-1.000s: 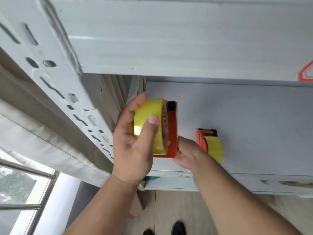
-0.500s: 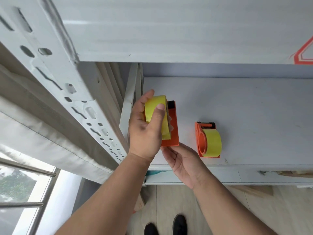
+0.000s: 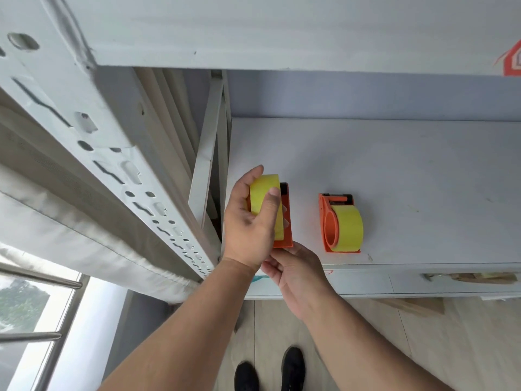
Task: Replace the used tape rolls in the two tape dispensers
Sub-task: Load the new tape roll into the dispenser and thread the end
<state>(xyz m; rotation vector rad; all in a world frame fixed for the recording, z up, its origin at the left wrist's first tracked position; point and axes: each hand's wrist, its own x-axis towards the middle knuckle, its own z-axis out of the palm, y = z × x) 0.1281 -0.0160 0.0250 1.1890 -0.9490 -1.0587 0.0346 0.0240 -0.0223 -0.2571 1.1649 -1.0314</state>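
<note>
My left hand (image 3: 251, 230) grips a yellow tape roll (image 3: 265, 193) seated on an orange tape dispenser (image 3: 286, 221) at the left end of the grey shelf (image 3: 394, 170). The fingers of my right hand (image 3: 293, 275) touch the dispenser's near end from below, at the shelf's front edge. Whether they pinch it is hidden by my left hand. A second orange tape dispenser (image 3: 328, 221) stands alone to the right, with a yellow tape roll (image 3: 348, 225) mounted on it.
A grey upper shelf board (image 3: 282, 29) overhangs the scene. A perforated metal upright (image 3: 118, 165) slants at the left, with a cloth and a window behind it. My black shoes (image 3: 270, 371) stand on the wooden floor below.
The left dispenser with its roll has come down from in front of me toward the shelf's left end. My right hand has slid from its side to its near end.
</note>
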